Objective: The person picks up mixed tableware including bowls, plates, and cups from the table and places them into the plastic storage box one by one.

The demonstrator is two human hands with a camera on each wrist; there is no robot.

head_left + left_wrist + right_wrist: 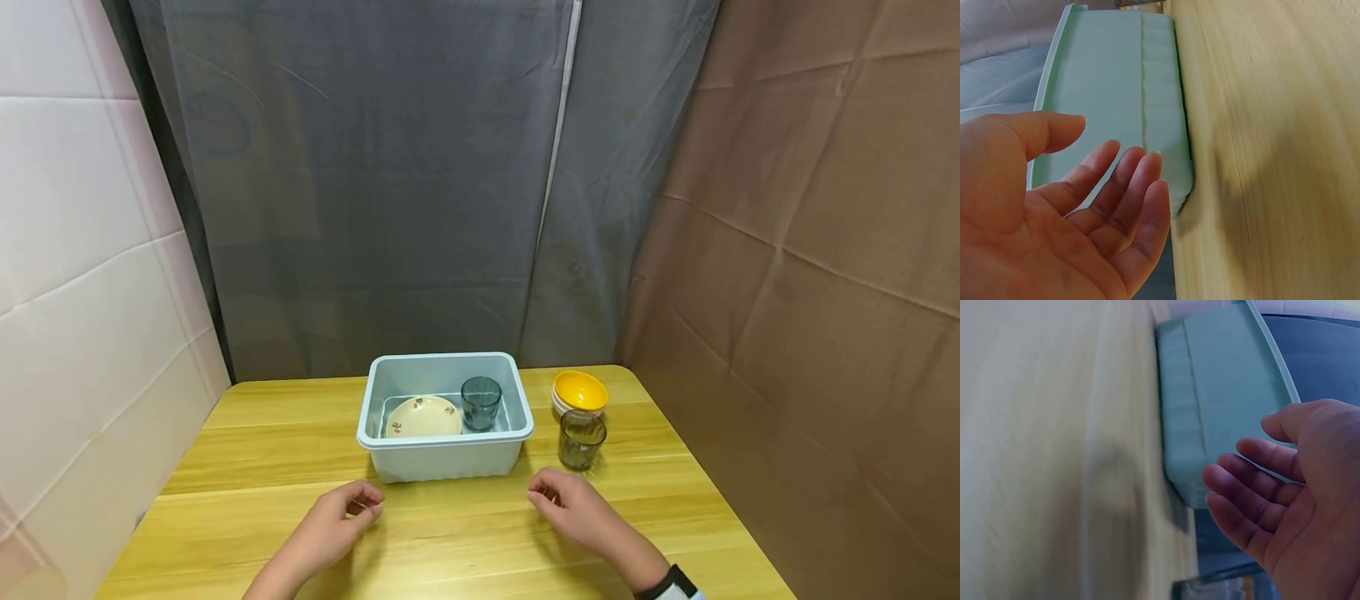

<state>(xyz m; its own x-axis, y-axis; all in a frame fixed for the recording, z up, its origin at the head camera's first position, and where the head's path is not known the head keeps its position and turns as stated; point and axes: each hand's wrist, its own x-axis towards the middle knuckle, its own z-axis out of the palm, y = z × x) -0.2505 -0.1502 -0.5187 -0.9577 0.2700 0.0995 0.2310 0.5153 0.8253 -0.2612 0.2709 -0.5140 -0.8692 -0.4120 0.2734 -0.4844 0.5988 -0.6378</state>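
A pale blue plastic basin (450,460) stands on the wooden table. Inside it are a cream plate (424,417) with a small flower pattern and a bluish glass (481,403). In front of its left corner hovers my left hand (337,521), fingers loosely curved and holding nothing. My right hand (573,508) is off the front right corner, also bare, its fingers slightly bent. Just beyond that hand is a greyish-brown glass (581,442). In both wrist views the basin's front wall (1104,81) lies past the fingertips.
Behind the greyish-brown glass sits a yellow bowl (581,390) stacked on a white bowl (560,406). Dark grey cloth (375,208) hangs behind the table (285,433), white cloth (90,250) on the left and brown cloth (810,292) on the right.
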